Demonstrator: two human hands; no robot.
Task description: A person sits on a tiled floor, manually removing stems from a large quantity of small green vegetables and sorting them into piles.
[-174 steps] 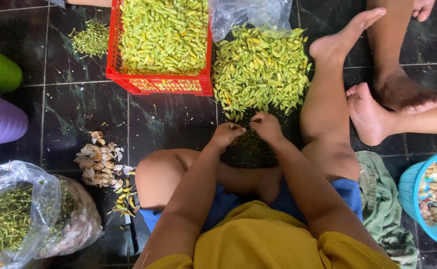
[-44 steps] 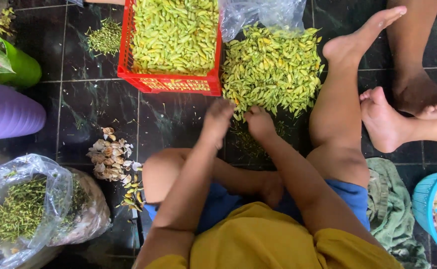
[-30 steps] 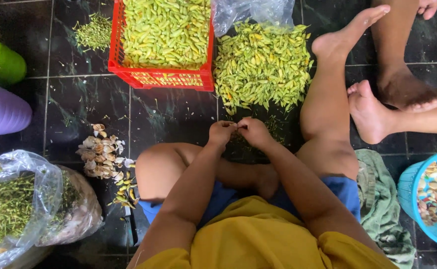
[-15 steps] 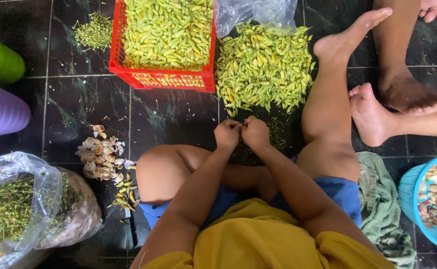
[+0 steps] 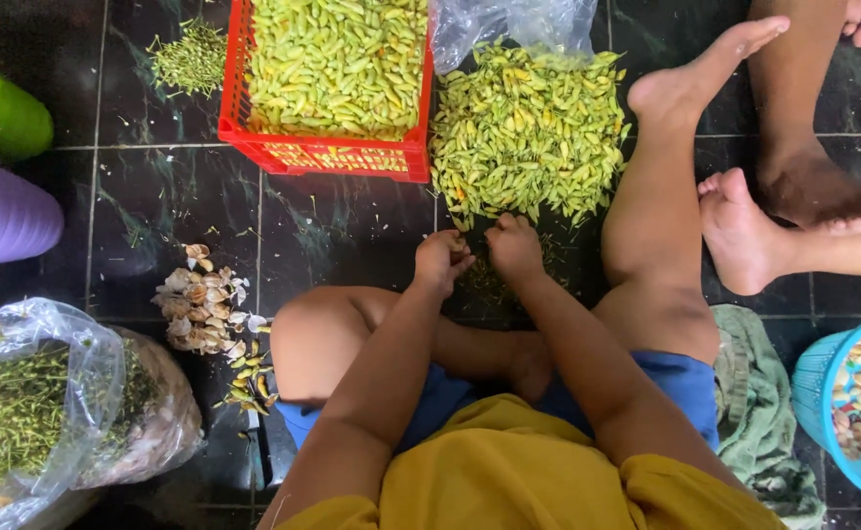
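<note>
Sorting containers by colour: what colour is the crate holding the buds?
Red crate, seen clearly in the head view.

We see two clear plastic bags: one point(image 5: 38, 412) at the lower left holding green stems, another point(image 5: 509, 25) crumpled at the top.

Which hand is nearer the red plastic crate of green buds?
Left. The left hand sits just below the red plastic crate; the right hand is further right, under the loose green bud pile.

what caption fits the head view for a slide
Seated on dark tiles, left hand and right hand meet beside a loose pile of yellow-green buds, near a red plastic crate of more.
</note>
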